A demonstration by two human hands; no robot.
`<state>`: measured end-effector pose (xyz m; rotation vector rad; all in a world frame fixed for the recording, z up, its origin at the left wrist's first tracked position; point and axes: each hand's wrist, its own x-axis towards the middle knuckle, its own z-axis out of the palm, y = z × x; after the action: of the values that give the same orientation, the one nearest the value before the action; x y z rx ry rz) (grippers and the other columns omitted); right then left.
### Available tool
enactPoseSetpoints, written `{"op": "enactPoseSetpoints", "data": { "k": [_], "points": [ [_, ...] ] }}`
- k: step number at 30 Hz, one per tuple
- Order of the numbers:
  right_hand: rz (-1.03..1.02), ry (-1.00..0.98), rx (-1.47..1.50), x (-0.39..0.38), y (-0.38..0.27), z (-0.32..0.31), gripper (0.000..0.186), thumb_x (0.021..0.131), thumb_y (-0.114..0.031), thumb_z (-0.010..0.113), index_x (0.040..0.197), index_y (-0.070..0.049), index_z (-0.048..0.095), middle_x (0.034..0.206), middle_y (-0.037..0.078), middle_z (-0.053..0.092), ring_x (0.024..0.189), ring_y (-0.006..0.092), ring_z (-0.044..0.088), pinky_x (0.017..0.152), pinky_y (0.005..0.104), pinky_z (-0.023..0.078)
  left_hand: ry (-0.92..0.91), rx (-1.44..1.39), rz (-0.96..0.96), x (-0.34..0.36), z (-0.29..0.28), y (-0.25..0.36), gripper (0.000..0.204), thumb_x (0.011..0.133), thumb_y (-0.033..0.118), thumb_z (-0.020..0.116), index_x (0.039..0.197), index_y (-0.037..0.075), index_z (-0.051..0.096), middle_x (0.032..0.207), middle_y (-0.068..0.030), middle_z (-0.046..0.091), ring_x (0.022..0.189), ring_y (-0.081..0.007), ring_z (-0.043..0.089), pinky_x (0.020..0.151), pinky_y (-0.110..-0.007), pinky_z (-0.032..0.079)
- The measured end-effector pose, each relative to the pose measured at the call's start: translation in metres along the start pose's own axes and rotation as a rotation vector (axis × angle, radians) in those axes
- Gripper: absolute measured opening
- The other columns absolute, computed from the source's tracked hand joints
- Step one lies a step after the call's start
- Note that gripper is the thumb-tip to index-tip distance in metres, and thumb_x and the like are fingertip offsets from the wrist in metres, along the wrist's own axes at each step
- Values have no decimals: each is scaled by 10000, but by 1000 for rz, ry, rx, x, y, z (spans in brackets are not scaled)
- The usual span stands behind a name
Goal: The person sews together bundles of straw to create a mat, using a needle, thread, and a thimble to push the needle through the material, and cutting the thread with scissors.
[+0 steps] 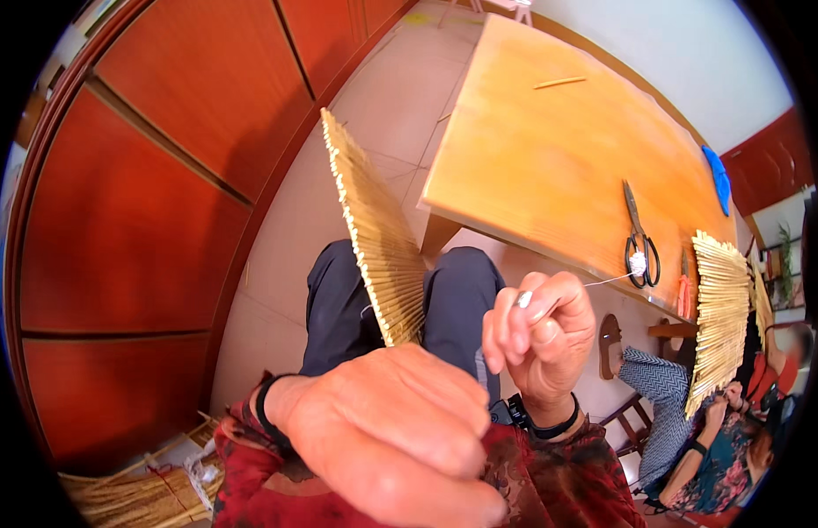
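Note:
A mat of golden straw stalks (pixel 378 238) stands on edge between my knees, its lower end meeting the back of my left hand in the picture. My left hand (pixel 387 427) is closed in front of my lap, knuckles up; its fingertips and whatever they hold are hidden. To its right, my right hand (pixel 545 330) is raised with curled fingers, pinching a thin white thread (pixel 609 282). That thread runs to a small white ball of thread (pixel 638 264) lying on the handles of black scissors (pixel 636 231) at the table's near edge. A small shiny white spot shows at my right fingers.
The wooden table (pixel 532 150) bears a loose stalk (pixel 559 83), an orange-handled tool (pixel 684 295) and a blue item (pixel 717 180). At right, another person (pixel 717 449) sits by a second straw mat (pixel 719 317). Reddish cabinets (pixel 119 220) line the left; stalks (pixel 141 497) lie at lower left.

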<state>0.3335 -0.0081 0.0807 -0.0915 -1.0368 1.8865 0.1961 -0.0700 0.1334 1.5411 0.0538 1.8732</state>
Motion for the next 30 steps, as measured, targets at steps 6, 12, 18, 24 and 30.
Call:
{"op": "enactPoseSetpoints", "data": {
  "k": [6, 12, 18, 24, 30],
  "points": [
    [1, -11, 11, -4, -6, 1, 48, 838, 14, 499, 880, -2, 482, 716, 55, 465, 537, 110, 445, 452, 258, 442, 146, 67, 76, 28, 38, 9, 72, 677, -59, 555, 616, -22, 548, 545, -68, 457, 362, -99, 340, 342, -227, 226],
    [-52, -37, -50, -2, -7, 0, 61, 840, 24, 491, 893, 0, 475, 775, 91, 500, 628, 158, 537, 498, 264, 471, 99, 92, 284, 25, 42, -2, 73, 688, -51, 539, 633, -17, 572, 577, -69, 473, 383, -87, 369, 347, -217, 217],
    [130, -95, -32, -4, -15, 4, 73, 855, 32, 462, 921, 0, 466, 904, 184, 556, 807, 242, 620, 543, 235, 505, 239, 96, 126, 28, 49, 2, 102, 685, -63, 532, 607, -2, 562, 557, -43, 462, 377, -69, 353, 345, -209, 192],
    [187, -86, -80, -9, -18, 4, 91, 848, 42, 471, 927, -3, 477, 800, 160, 566, 551, 118, 555, 470, 185, 434, 124, 96, 70, 27, 45, 8, 113, 653, -101, 549, 613, 4, 561, 550, -37, 450, 377, -64, 333, 347, -209, 179],
    [128, 7, -56, -11, -15, 0, 86, 836, 24, 505, 910, -13, 485, 753, 89, 527, 536, 79, 496, 457, 189, 383, -121, -15, 37, 6, -3, -2, 149, 769, -18, 537, 620, -21, 530, 626, -105, 552, 450, -171, 489, 394, -289, 380]
  ]
}}
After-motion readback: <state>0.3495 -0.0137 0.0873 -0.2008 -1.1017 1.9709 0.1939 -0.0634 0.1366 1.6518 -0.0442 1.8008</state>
